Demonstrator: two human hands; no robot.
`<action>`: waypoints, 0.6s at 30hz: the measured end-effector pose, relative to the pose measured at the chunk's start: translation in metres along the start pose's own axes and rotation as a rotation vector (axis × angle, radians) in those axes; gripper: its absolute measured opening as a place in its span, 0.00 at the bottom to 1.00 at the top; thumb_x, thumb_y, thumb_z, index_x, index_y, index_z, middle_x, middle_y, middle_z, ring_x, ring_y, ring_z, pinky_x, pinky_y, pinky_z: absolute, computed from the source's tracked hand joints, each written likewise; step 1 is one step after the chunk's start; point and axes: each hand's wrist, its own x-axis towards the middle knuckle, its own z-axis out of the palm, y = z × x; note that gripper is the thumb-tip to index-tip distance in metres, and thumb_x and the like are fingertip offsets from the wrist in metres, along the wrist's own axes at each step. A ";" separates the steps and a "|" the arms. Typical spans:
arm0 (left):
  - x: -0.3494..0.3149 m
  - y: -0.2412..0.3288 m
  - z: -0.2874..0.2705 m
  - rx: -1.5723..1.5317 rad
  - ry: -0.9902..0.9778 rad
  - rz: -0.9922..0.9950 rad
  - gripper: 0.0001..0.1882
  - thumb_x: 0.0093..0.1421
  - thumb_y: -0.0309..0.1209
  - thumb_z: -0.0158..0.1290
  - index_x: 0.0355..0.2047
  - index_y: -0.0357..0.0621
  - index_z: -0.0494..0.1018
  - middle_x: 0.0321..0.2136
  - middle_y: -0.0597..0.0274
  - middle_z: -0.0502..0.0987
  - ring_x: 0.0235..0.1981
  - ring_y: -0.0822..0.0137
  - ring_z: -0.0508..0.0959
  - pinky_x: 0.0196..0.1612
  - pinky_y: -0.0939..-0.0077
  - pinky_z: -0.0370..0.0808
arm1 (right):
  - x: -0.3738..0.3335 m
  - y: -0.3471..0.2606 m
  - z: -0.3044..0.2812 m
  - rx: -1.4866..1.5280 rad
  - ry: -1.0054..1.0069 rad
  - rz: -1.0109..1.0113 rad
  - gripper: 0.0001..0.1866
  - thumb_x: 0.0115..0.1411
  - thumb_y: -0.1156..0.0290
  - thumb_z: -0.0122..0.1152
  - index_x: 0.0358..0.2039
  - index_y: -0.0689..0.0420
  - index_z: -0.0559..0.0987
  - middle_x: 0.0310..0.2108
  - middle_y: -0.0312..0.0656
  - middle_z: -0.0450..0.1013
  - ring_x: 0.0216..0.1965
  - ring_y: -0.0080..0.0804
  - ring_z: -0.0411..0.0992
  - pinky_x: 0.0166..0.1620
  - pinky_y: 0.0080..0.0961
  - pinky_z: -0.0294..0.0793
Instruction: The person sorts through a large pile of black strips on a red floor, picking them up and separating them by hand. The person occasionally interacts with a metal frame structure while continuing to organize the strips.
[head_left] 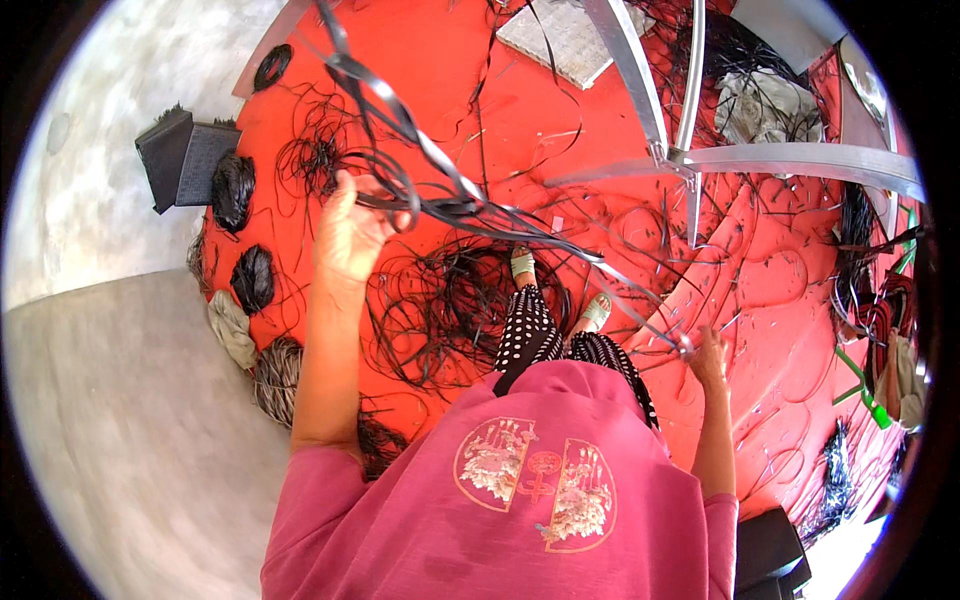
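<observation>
My left hand (350, 232) is raised and closed around a bundle of black flat strips (440, 195) that loop up toward the top of the view and trail down to the right. My right hand (708, 356) is lower, at the right, pinching the far ends of the same strips. Below both hands a loose tangle of black strips (440, 310) lies on the red mat (520, 110) around my feet in pale sandals (523, 264).
Several coiled black strip bundles (233, 190) lie along the mat's left edge beside a dark woven panel (185, 155). A metal frame (780, 158) stands at the upper right. Grey concrete floor (130, 400) lies to the left. A black stool (768, 550) sits at the lower right.
</observation>
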 end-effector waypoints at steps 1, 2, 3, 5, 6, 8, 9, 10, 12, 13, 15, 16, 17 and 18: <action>-0.003 -0.005 0.006 0.015 -0.044 -0.023 0.17 0.61 0.46 0.43 0.30 0.45 0.71 0.29 0.58 0.76 0.29 0.60 0.76 0.30 0.67 0.75 | 0.004 -0.021 -0.011 0.077 0.042 -0.105 0.21 0.44 0.69 0.60 0.42 0.57 0.73 0.41 0.49 0.70 0.45 0.47 0.67 0.46 0.39 0.68; -0.005 -0.011 0.011 0.005 -0.035 -0.051 0.17 0.61 0.45 0.43 0.30 0.45 0.71 0.29 0.58 0.76 0.29 0.61 0.76 0.30 0.68 0.75 | 0.013 -0.043 -0.023 0.154 0.085 -0.206 0.22 0.44 0.70 0.60 0.43 0.57 0.73 0.41 0.48 0.70 0.45 0.46 0.67 0.46 0.38 0.68; -0.006 -0.016 0.018 -0.004 -0.027 -0.080 0.17 0.61 0.45 0.43 0.30 0.45 0.71 0.29 0.58 0.76 0.29 0.62 0.76 0.29 0.68 0.75 | 0.022 -0.068 -0.037 0.233 0.128 -0.305 0.22 0.45 0.70 0.60 0.43 0.57 0.73 0.41 0.48 0.70 0.44 0.45 0.68 0.47 0.37 0.68; -0.011 -0.023 0.030 -0.009 -0.060 -0.098 0.18 0.62 0.45 0.42 0.30 0.44 0.71 0.30 0.57 0.76 0.30 0.62 0.76 0.30 0.68 0.75 | 0.043 -0.136 -0.086 0.834 -0.174 -0.219 0.19 0.48 0.74 0.58 0.43 0.59 0.73 0.39 0.47 0.71 0.41 0.43 0.70 0.44 0.32 0.70; -0.012 -0.027 0.033 0.023 -0.080 -0.094 0.18 0.62 0.45 0.42 0.30 0.43 0.71 0.31 0.57 0.76 0.31 0.62 0.76 0.30 0.68 0.75 | 0.044 -0.173 -0.114 0.915 -0.178 -0.276 0.16 0.50 0.77 0.56 0.42 0.60 0.72 0.38 0.47 0.71 0.39 0.42 0.71 0.42 0.30 0.71; -0.014 -0.033 0.043 0.071 -0.126 -0.080 0.19 0.62 0.45 0.42 0.30 0.41 0.71 0.34 0.56 0.75 0.32 0.61 0.77 0.30 0.68 0.75 | 0.041 -0.236 -0.164 0.989 -0.084 -0.516 0.13 0.53 0.79 0.54 0.41 0.61 0.72 0.36 0.47 0.72 0.35 0.40 0.72 0.38 0.26 0.72; -0.016 -0.034 0.053 0.103 -0.118 -0.066 0.18 0.62 0.44 0.42 0.30 0.41 0.71 0.34 0.56 0.75 0.32 0.61 0.76 0.30 0.68 0.75 | 0.038 -0.260 -0.183 0.973 0.016 -0.695 0.12 0.53 0.79 0.54 0.40 0.62 0.72 0.35 0.47 0.72 0.34 0.40 0.73 0.36 0.25 0.72; -0.020 -0.035 0.061 0.135 -0.105 -0.049 0.18 0.62 0.44 0.42 0.30 0.40 0.71 0.34 0.56 0.75 0.33 0.62 0.76 0.31 0.68 0.75 | 0.034 -0.281 -0.197 1.031 0.062 -0.708 0.14 0.53 0.77 0.55 0.41 0.61 0.72 0.35 0.47 0.72 0.33 0.40 0.72 0.35 0.26 0.72; -0.024 -0.040 0.064 0.151 -0.113 -0.033 0.17 0.62 0.42 0.43 0.31 0.39 0.71 0.35 0.56 0.75 0.34 0.63 0.76 0.33 0.69 0.75 | 0.031 -0.311 -0.214 1.135 0.006 -0.581 0.17 0.53 0.74 0.58 0.44 0.61 0.70 0.35 0.48 0.71 0.30 0.40 0.71 0.34 0.28 0.71; -0.028 -0.042 0.068 0.158 -0.116 -0.019 0.17 0.62 0.41 0.44 0.31 0.39 0.72 0.35 0.56 0.74 0.34 0.63 0.76 0.34 0.70 0.75 | 0.033 -0.321 -0.219 1.176 -0.091 -0.435 0.19 0.53 0.72 0.59 0.45 0.60 0.69 0.35 0.49 0.71 0.29 0.41 0.70 0.33 0.29 0.70; -0.037 -0.047 0.081 0.175 -0.124 0.012 0.16 0.62 0.40 0.45 0.31 0.39 0.72 0.36 0.57 0.74 0.35 0.65 0.76 0.36 0.72 0.74 | 0.049 -0.339 -0.207 1.100 0.261 -0.509 0.20 0.53 0.70 0.59 0.45 0.62 0.68 0.32 0.49 0.71 0.24 0.39 0.69 0.30 0.28 0.70; -0.042 -0.049 0.085 0.186 -0.184 0.058 0.12 0.59 0.36 0.49 0.31 0.39 0.72 0.37 0.59 0.73 0.37 0.68 0.74 0.37 0.76 0.74 | 0.060 -0.339 -0.195 1.185 0.192 -0.523 0.18 0.54 0.70 0.58 0.44 0.63 0.69 0.30 0.48 0.71 0.23 0.36 0.69 0.30 0.27 0.70; -0.043 -0.048 0.080 0.372 -0.213 0.096 0.07 0.56 0.30 0.53 0.31 0.39 0.71 0.40 0.60 0.72 0.39 0.71 0.73 0.38 0.80 0.73 | 0.069 -0.336 -0.188 1.267 0.120 -0.536 0.16 0.55 0.71 0.56 0.43 0.64 0.70 0.29 0.46 0.72 0.23 0.34 0.69 0.30 0.26 0.70; -0.048 -0.047 0.084 0.304 -0.222 0.134 0.06 0.53 0.28 0.55 0.31 0.40 0.71 0.41 0.59 0.71 0.39 0.71 0.73 0.37 0.82 0.72 | 0.072 -0.335 -0.193 1.374 -0.080 -0.414 0.12 0.58 0.72 0.53 0.41 0.65 0.72 0.28 0.42 0.73 0.23 0.25 0.69 0.29 0.21 0.70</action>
